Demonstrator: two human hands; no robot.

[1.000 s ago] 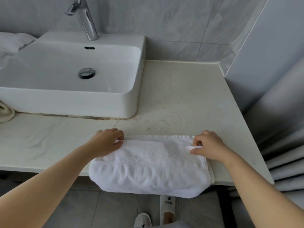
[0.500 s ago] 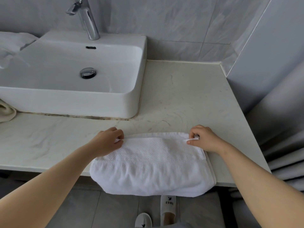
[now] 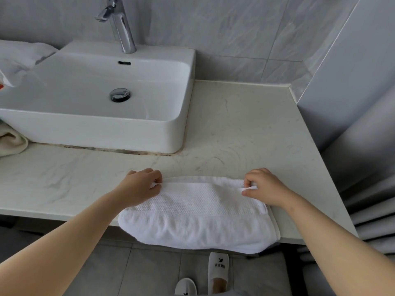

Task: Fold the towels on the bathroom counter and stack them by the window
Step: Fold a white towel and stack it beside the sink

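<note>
Your left hand (image 3: 140, 189) and right hand (image 3: 266, 186) each pinch a far corner of the white towel (image 3: 198, 212). Its long axis runs between your fingers (image 3: 156, 175), and its bulk lies nearer you, overhanging the worktop (image 3: 235, 129) edge.

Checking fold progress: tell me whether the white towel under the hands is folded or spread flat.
Folded. The white towel lies in layers, near part overhanging the counter edge; left hand and right hand pinch its far corners.

There are three towels: a folded towel (image 3: 196, 212), a crumpled towel (image 3: 19, 56) and a cream towel (image 3: 10, 142). Two hands show, the left hand (image 3: 139, 190) and the right hand (image 3: 267, 186), along with two slippers (image 3: 218, 270). There is one sink (image 3: 96, 129), one tap (image 3: 121, 26) and one counter (image 3: 245, 129).
</note>
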